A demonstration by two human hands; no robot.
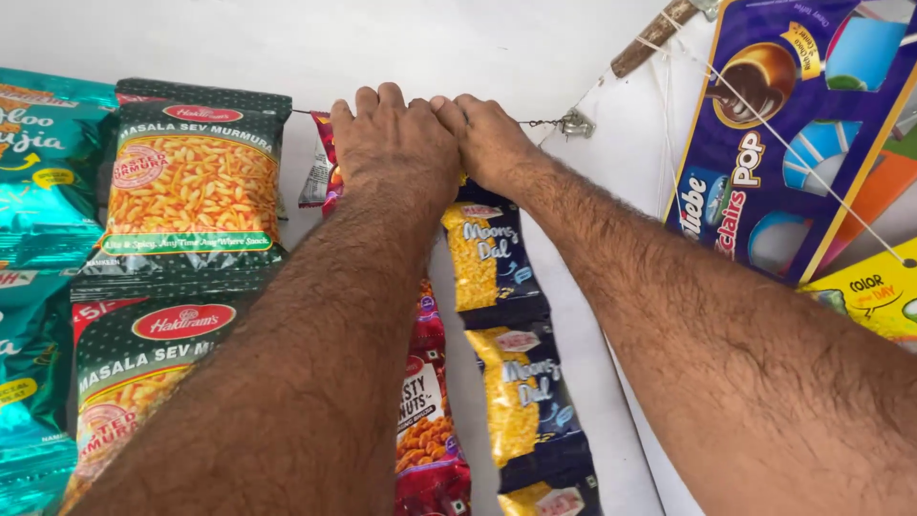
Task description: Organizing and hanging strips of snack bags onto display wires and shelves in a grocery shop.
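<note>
Nearest the camera, I saw both forearms running up the frame toward a white wall [497, 48]. Between them hung two strips of joined snack packets. The dark blue strip [511, 382] held yellow lentil snack and dropped from under the right hand to the bottom edge. The red strip [427, 420] held peanuts and lay mostly hidden behind the left forearm.

To the left hung a dark green strip [191, 191] of orange-yellow puffed mix packets, and beside it, at the frame edge, a teal strip [38, 191].

Farther up, the left hand [394, 143] lay palm-down with fingers curled over the top of the red strip, at the level of a thin wire [535, 122] stretched across the wall. The right hand [489, 139] pressed against it, knuckles touching, and covered the top of the dark blue strip. Both hands were closed at the wire; I could not tell whether the fingers clamped the wire, the packet tops, or both, since the fingertips were hidden.

The wire passed right to a small metal hook [576, 123]. Beyond it, a purple card of lollipops [764, 143] hung tilted on the wall, with a yellow packet [874, 291] below it and a wooden stick [659, 33] at the top
</note>
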